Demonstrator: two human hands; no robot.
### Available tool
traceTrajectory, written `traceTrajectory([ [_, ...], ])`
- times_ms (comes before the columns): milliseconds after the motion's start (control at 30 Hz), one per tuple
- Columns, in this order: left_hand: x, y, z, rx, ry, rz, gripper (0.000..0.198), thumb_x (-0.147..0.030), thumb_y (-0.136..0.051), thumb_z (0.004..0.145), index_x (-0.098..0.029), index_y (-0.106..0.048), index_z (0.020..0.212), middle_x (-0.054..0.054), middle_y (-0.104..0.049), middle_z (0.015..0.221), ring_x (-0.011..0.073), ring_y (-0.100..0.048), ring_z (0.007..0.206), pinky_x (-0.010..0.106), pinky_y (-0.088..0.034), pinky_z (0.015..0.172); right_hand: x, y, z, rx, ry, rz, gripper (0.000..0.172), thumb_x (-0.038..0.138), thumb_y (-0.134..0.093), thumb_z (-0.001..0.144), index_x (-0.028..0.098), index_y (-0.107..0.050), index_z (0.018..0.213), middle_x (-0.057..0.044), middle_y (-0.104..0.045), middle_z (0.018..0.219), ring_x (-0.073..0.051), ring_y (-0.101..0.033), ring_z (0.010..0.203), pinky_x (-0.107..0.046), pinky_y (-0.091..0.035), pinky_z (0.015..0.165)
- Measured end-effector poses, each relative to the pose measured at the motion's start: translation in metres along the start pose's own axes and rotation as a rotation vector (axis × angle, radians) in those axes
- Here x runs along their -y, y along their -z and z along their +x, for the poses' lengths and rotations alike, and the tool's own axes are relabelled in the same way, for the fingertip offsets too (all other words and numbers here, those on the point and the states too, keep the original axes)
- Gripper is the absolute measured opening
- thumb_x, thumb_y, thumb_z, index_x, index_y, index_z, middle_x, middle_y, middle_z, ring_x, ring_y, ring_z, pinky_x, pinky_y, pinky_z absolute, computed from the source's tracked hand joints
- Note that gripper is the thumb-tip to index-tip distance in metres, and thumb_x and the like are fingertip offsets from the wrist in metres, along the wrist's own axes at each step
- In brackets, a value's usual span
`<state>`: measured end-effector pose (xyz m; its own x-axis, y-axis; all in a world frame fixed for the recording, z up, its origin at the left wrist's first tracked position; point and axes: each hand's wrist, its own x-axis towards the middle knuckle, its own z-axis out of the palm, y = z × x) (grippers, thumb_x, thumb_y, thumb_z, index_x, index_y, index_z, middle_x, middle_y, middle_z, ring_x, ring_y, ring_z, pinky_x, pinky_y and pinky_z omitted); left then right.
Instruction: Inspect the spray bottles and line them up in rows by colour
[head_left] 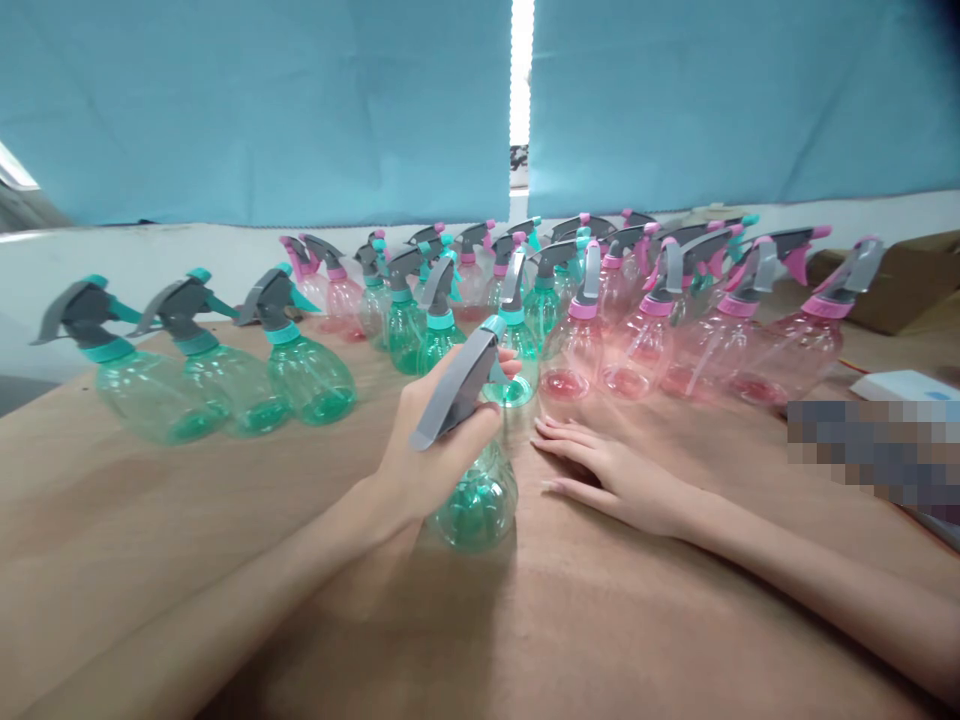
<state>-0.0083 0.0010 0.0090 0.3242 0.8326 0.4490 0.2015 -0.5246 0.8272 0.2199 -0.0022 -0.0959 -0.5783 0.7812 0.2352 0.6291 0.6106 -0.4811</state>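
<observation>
My left hand (427, 430) is wrapped round the neck of a clear green spray bottle (476, 505) with a grey and teal trigger head. The bottle is in the middle, near me; its collar is hidden by my fingers. My right hand (622, 470) rests palm down on the wooden table (600, 620), fingers stretched out, just right of that bottle and holding nothing. Beyond it stand pink spray bottles (637, 340) with grey heads and pink collars. Three green spray bottles (311, 380) stand in a row on the left.
More green and pink spray bottles (405, 325) crowd the back of the table. A brown cardboard box (907, 285) stands at the far right, with a white box (904, 385) nearer. Blue curtains (262, 110) hang behind, above a white wall (150, 265).
</observation>
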Motion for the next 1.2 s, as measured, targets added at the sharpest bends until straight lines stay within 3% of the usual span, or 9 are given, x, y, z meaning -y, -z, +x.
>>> traceTrajectory([
  [700,0.0017,-0.0004,-0.0001,-0.014,-0.012,-0.031,0.035,-0.01,-0.054,0.073,-0.021,-0.062,0.105,0.005,-0.069,0.115,0.0208,-0.064,0.1,0.033,-0.049,0.08,-0.0017,-0.0015,-0.0003,-0.017,0.008,0.019,0.054,0.049,-0.051,0.094,0.025,-0.046,0.142,-0.009,-0.043,0.149,-0.03,-0.035,0.139,-0.054,-0.033,0.112],
  [900,0.0042,0.0001,-0.0021,-0.004,0.017,-0.036,0.032,-0.015,-0.057,0.079,-0.021,-0.059,0.11,0.004,-0.068,0.114,0.0143,-0.06,0.08,0.029,-0.047,0.072,-0.001,-0.0005,0.0001,-0.004,-0.002,0.002,0.055,0.05,-0.05,0.094,0.024,-0.046,0.142,-0.009,-0.043,0.149,-0.03,-0.035,0.139,-0.053,-0.033,0.112],
  [1033,0.0046,0.0017,-0.0032,0.018,0.0,-0.003,0.028,-0.017,-0.057,0.081,-0.022,-0.058,0.108,0.002,-0.067,0.104,0.0128,-0.054,0.07,0.029,-0.045,0.068,-0.0014,-0.0001,0.0003,0.015,-0.008,-0.003,0.056,0.051,-0.048,0.094,0.022,-0.045,0.142,-0.01,-0.042,0.149,-0.03,-0.034,0.139,-0.052,-0.032,0.113],
  [1200,0.0037,0.0045,-0.0024,0.041,0.005,0.045,0.019,-0.016,-0.055,0.08,-0.022,-0.056,0.098,-0.001,-0.062,0.084,0.0143,-0.055,0.071,0.029,-0.042,0.065,-0.0019,-0.0002,0.0006,0.023,-0.006,-0.015,0.056,0.052,-0.047,0.095,0.022,-0.045,0.143,-0.01,-0.041,0.15,-0.029,-0.034,0.14,-0.051,-0.032,0.113],
])
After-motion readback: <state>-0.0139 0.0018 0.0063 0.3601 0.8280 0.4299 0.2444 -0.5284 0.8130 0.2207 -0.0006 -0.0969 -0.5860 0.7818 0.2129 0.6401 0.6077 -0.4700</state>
